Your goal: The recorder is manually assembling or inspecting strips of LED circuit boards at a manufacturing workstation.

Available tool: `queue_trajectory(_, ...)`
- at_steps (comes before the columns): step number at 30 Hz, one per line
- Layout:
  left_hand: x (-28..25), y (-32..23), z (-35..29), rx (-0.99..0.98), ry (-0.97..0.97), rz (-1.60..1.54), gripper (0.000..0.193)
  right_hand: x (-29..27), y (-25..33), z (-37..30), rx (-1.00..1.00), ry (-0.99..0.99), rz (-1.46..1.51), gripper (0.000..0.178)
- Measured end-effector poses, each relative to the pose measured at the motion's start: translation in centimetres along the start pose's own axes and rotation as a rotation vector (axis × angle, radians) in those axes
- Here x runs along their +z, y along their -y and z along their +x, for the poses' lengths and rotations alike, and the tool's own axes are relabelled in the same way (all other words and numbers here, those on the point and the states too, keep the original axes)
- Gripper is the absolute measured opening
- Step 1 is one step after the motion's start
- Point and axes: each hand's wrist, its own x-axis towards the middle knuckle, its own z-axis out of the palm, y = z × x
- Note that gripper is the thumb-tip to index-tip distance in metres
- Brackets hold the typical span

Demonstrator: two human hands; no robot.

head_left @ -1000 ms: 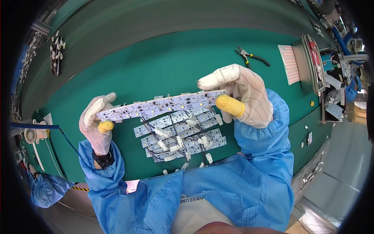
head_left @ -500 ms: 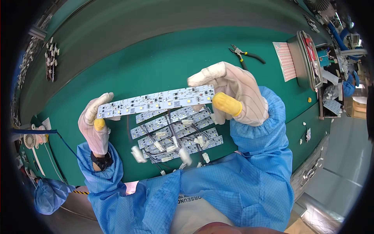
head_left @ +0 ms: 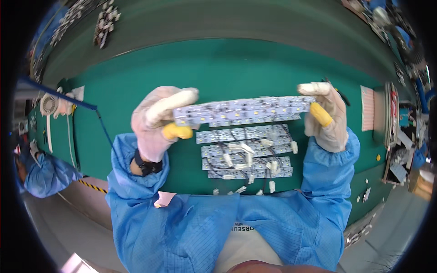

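A long white LED circuit board (head_left: 243, 110), dotted with small yellowish LEDs and dark chips, is held up by its two ends above the green mat. My left hand (head_left: 157, 118), in a pale glove with a yellow thumb tip, pinches the left end between thumb and fingers. The right end is gripped by my right hand (head_left: 330, 116), gloved the same way. Beneath and nearer to me lies a loose stack of similar LED boards (head_left: 214, 136), crossed by dark wires with white plug connectors (head_left: 249, 159). The board in my hands looks slightly blurred.
Pliers (head_left: 339, 93) lie behind my right hand, partly hidden. Farther right are a label sheet (head_left: 368, 109) and a metal box (head_left: 381, 113). A small white fan (head_left: 48, 105) and a blue cord (head_left: 59, 94) are at the left. Another person's blue sleeve (head_left: 50, 175) shows there.
The view has turned, so the whole scene sits differently. The held board has gone from tilted up at its right end to nearly level. Both hands keep hold of it.
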Motion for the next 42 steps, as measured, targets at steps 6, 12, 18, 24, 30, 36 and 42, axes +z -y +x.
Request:
queue_trajectory(6, -0.5, 0.9, 0.3, 0.289, 0.073, 0.173, 0.057, -0.2, -0.3, 0.0, 0.053, -0.061, -0.049, 0.063)
queue_trajectory(12, -0.2, 0.6, 0.5, -0.23, -0.098, 0.252, 0.048, 1.2, 0.1, -0.7, -0.146, 0.009, -0.118, 0.046)
queue_trajectory(18, 0.2, 0.1, 0.6, -0.259, -0.16, 0.132, 0.04, 0.7, 0.7, -0.4, -0.09, 0.018, -0.167, 0.041)
queue_trajectory(24, -0.8, 1.3, 0.4, 0.289, 0.026, 0.23, 0.06, 0.3, 0.1, 0.2, -0.039, -0.01, -0.163, 0.059)
queue_trajectory(30, -0.6, -0.3, -0.2, 0.002, -0.001, 0.215, 0.056, 1.0, 0.2, -0.2, -0.014, -0.055, -0.102, 0.073)
queue_trajectory(36, 0.4, 0.6, 0.2, -0.224, -0.21, 0.038, 0.039, 1.2, 0.4, -1.0, -0.092, 0.01, -0.106, 0.051)
queue_trajectory(42, 0.6, 0.7, 1.1, -0.363, -0.156, 0.153, 0.035, 1.8, 1.2, -1.2, -0.057, 0.138, 0.031, 0.054)
